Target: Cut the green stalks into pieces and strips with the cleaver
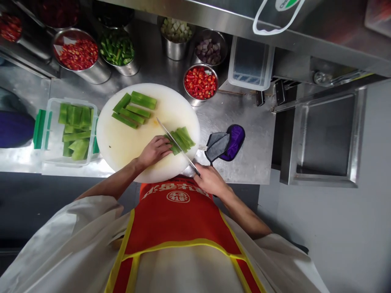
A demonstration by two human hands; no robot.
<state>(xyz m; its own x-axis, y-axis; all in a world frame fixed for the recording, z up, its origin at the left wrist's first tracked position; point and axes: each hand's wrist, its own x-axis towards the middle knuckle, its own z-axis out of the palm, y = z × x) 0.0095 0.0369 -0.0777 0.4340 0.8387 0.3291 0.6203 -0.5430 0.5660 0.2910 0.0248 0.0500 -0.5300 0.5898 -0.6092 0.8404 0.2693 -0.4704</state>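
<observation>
My right hand (210,179) is closed around the handle of a knife (174,141), whose blade slants up and to the left across the round white cutting board (122,162). The curled fingers of my left hand (156,150) press on a green vegetable piece (169,145) just left of the blade. To the right of the blade, cut green slices (183,137) lie side by side, partly overlapping. Several longer green vegetable pieces (134,110) rest at the board's upper left, apart from both hands.
A clear plastic box (46,156) of green pieces stands left of the board. Behind are metal pots of chopped red chilies (200,83), green peppers (117,49) and pale cubes (175,30). A purple-and-grey cloth item (227,142) lies at right, below a clear container (251,61).
</observation>
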